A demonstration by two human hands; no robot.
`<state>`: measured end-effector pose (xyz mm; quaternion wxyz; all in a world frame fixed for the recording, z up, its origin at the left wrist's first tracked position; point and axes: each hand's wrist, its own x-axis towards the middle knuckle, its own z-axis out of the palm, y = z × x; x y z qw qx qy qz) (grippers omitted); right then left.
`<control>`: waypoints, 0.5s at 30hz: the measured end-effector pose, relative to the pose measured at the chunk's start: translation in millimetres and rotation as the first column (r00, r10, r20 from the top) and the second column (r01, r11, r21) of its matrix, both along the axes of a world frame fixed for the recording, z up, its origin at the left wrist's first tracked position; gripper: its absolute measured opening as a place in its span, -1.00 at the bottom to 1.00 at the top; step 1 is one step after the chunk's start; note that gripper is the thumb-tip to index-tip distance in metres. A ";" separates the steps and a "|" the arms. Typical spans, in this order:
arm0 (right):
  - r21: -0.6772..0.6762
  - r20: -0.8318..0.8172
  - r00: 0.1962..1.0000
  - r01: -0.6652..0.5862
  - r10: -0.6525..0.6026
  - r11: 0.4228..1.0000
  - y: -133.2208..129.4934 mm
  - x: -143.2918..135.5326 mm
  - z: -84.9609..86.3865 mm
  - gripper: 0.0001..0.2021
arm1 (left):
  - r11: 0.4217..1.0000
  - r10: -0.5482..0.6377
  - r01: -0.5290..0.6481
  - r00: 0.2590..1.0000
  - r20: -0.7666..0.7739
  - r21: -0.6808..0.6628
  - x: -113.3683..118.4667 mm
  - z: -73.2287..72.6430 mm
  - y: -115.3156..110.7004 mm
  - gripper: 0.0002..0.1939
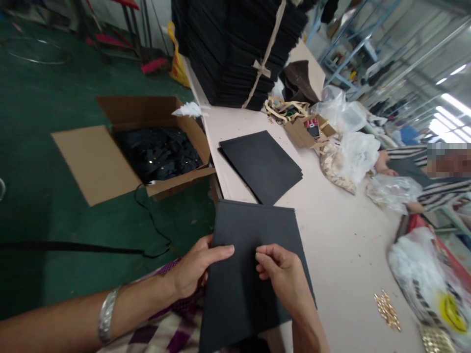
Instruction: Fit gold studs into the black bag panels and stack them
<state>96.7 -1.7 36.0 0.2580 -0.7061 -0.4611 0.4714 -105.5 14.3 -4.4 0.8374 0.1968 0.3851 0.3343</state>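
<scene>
Black sheet material is seen in the head view: one panel (257,225) is held at the near edge of the pale surface (331,235), clamped between the left hand's (193,267) thumb and fingers. By the right hand (287,274), thumb and forefinger together, a tiny piece (256,254) appears to be pinched over its face. No fitting is seen fixed there; that panel is judged unfinished. Loose panels (263,164) are laid beyond, and gold-coloured pieces (387,310) are heaped at right. Whether the loose panels are finished cannot be told.
</scene>
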 end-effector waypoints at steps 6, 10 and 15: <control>-0.015 0.007 1.000 -0.026 0.026 1.000 -12.1 -7.4 4.9 -0.82 | 0.994 -0.085 0.082 0.996 -0.035 -0.076 3.8 -5.4 -14.0 -0.59; -0.015 0.037 0.998 -0.043 0.043 0.999 -9.0 -11.6 6.0 -0.83 | 0.995 -0.073 0.068 0.995 -0.063 -0.076 8.3 -11.9 -13.5 -0.61; -0.016 0.021 1.000 -0.015 0.015 1.000 -3.7 -18.1 3.1 -0.87 | 0.993 -0.098 0.093 0.993 -0.072 -0.069 -6.0 -7.8 -15.4 -0.55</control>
